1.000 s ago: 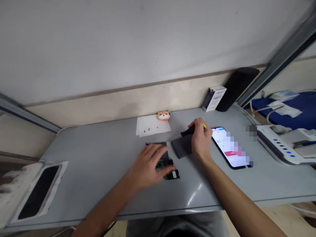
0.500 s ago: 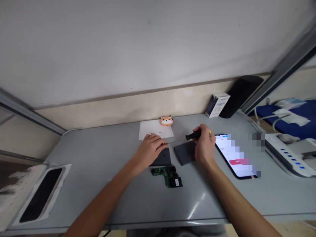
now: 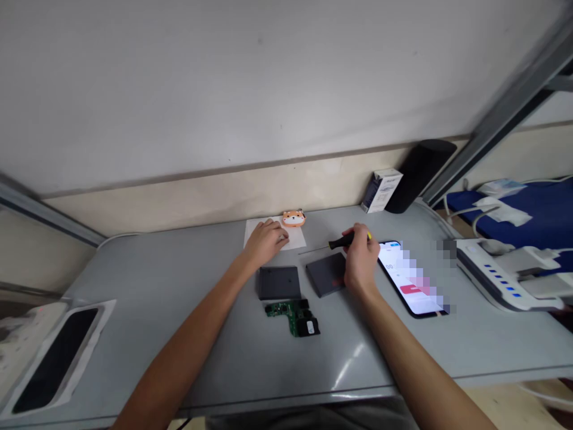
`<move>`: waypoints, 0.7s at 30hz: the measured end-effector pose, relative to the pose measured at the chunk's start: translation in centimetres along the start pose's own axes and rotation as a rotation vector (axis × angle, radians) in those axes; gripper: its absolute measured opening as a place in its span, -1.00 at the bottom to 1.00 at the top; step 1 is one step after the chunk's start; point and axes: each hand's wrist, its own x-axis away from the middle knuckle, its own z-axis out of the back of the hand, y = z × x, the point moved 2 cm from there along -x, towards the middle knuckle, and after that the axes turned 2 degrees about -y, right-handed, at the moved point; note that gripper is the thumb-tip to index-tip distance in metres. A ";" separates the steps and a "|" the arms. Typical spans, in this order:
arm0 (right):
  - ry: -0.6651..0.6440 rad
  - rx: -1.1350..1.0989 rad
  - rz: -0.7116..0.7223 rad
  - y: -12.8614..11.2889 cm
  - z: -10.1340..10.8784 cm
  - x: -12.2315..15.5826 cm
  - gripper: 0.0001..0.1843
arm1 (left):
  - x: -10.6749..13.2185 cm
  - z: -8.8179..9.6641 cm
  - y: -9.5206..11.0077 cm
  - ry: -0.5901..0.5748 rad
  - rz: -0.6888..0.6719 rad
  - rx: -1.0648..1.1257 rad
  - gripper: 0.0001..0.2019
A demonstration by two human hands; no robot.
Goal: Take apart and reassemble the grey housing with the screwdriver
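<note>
My right hand (image 3: 362,257) is closed around the handle of a screwdriver (image 3: 342,240). The shaft points left, its tip just short of the near edge of the paper (image 3: 295,239). My left hand (image 3: 264,242) is over the paper with fingers curled partway; whether they hold anything I cannot tell. An orange case (image 3: 293,219) sits at the paper's far right corner, near those fingers.

On the near side lie a left panel (image 3: 280,283) and a right panel (image 3: 326,275), the latter partly covered by my right hand. A circuit board (image 3: 294,315) lies just nearer than the left panel.

Obstructions: a lit phone (image 3: 396,280) just right of my right hand; a power strip (image 3: 501,275) beyond it; a box (image 3: 381,191) and a black cylinder (image 3: 418,176) at the far right corner of the surface (image 3: 179,263); a wall (image 3: 268,89) behind the far edge; a black slab (image 3: 58,358) at the near left corner.

Bare grey surface runs between the slab and my left arm (image 3: 194,334), and from the board to the near edge.
</note>
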 end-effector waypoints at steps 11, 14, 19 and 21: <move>0.041 0.006 0.017 0.0 -0.3 1.3 -0.68 | 10.7 1.2 1.0 0.157 -0.108 0.248 -0.80; 0.086 -0.005 0.020 0.3 -0.7 1.8 -0.71 | 12.4 0.3 0.3 0.224 -0.076 0.330 -0.84; 0.144 0.014 0.137 0.4 -1.7 1.9 -0.68 | 12.2 -0.2 -1.0 0.249 0.001 0.441 -0.81; 0.133 0.030 0.144 0.3 -2.3 1.8 -0.69 | 12.0 -0.2 -1.4 0.247 0.023 0.462 -0.81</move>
